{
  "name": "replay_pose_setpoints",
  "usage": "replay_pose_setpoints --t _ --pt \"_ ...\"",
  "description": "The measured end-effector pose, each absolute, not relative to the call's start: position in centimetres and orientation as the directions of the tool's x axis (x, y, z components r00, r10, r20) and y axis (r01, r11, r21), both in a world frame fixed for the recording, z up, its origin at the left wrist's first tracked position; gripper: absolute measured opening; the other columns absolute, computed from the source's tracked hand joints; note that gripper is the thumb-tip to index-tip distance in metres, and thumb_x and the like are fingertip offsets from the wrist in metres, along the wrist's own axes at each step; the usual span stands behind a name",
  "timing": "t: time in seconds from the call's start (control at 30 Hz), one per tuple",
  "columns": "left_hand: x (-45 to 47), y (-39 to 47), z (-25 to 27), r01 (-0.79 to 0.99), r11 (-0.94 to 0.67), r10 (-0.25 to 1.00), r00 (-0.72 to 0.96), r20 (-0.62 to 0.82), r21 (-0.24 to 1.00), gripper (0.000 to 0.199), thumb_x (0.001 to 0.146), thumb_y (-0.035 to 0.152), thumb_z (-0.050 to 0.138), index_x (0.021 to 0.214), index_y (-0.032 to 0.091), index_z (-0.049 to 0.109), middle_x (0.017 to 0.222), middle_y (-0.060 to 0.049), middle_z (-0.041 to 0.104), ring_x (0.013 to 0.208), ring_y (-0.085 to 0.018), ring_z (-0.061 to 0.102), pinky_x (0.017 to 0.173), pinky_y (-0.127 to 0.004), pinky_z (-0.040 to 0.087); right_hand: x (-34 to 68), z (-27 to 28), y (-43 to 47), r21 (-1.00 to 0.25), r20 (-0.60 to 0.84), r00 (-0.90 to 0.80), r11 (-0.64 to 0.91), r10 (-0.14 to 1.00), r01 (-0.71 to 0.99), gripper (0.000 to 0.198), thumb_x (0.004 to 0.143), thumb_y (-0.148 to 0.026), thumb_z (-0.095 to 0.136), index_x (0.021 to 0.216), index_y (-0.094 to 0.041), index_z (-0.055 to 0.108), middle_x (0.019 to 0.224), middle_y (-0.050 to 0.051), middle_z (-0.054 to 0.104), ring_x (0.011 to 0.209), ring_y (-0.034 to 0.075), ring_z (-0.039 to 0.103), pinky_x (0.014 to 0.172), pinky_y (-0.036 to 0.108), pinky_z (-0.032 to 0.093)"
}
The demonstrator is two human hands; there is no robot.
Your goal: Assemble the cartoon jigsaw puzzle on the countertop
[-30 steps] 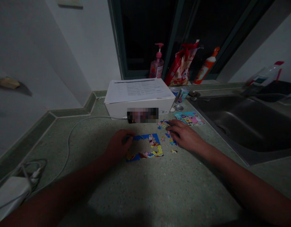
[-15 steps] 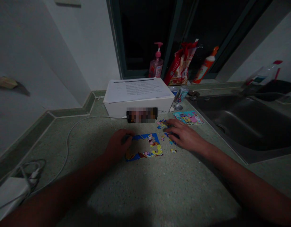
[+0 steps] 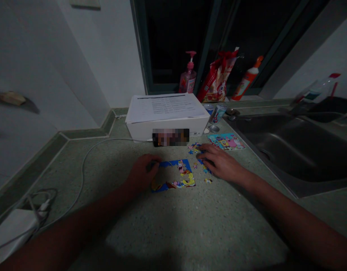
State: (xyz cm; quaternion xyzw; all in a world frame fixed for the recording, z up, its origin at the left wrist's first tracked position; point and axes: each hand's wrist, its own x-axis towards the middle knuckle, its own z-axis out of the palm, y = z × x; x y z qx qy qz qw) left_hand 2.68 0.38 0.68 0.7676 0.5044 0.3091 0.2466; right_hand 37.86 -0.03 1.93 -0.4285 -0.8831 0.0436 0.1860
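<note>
Worktop [image 3: 168,226]: hard, speckled, grey-green. On it, 1 part-built jigsaw [image 3: 175,184]: flat, rectangular, hollow-centred, irregular inner edge. My left grip [image 3: 142,170], fingers loosely curled, is at its left side; I cannot tell whether it has hold of anything. My right grip [image 3: 222,162], fingers part-spread, lies over small knobbed loose pieces [image 3: 208,181] right of the jigsaw; whether any is pinched, I cannot tell. At least 2 lie singly; full count hidden. Around: 1 flat picture card [image 3: 226,142], 1 white box [image 3: 168,123], 1 smooth metal sink [image 3: 292,150].
</note>
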Motion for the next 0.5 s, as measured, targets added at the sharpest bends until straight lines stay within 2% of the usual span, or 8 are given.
replay_pose_setpoints --t 0.13,0.5 --pt "2.61 0.49 0.32 0.612 -0.367 0.928 0.293 0.231 0.7 0.018 0.093 0.025 0.059 0.105 0.028 0.072 0.109 -0.005 0.077 0.105 -0.028 0.071 0.102 -0.047 0.057 38.04 2.11 -0.07 -0.253 0.281 -0.565 0.628 0.775 0.736 0.029 0.096 -0.012 0.058 0.116 -0.025 0.074 0.143 0.014 0.065 0.138 0.034 0.059 0.114 0.06 0.051" --pt "2.65 0.4 0.44 0.61 -0.36 0.931 0.286 0.227 0.706 0.018 0.093 0.024 0.057 0.105 0.026 0.072 0.108 -0.006 0.076 0.106 -0.028 0.071 0.101 -0.049 0.056 37.7 2.07 -0.13 -0.26 0.283 -0.548 0.613 0.787 0.746 0.018 0.098 -0.021 0.061 0.109 -0.022 0.075 0.139 0.017 0.067 0.137 0.035 0.06 0.113 0.059 0.052"
